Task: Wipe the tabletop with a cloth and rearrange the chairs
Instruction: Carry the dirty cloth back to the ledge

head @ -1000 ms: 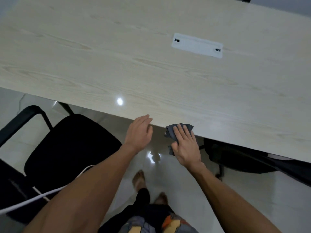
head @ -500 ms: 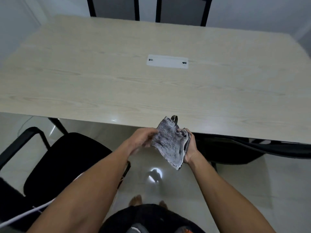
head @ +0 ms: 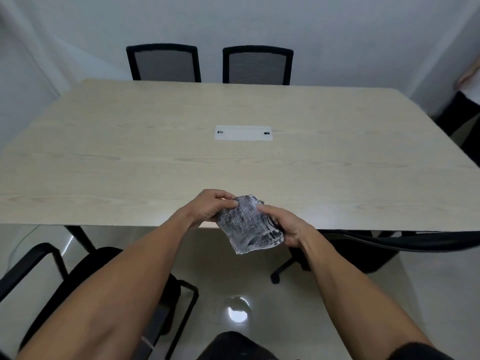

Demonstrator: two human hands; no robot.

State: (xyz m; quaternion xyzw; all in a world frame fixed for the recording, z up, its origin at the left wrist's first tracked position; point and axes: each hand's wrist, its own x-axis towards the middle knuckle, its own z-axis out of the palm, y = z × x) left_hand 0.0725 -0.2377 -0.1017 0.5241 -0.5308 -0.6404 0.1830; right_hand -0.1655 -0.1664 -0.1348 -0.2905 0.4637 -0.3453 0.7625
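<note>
Now I've lifted the cloth (head: 246, 224) off the tabletop (head: 155, 157); my left hand (head: 215, 206) and right hand (head: 283, 224) pinch it, probably refolding before more wiping.

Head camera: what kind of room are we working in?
Probably a small meeting room: a long wooden table with a cable-port plate at its centre, and mesh-backed office chairs against a bare wall.
</note>
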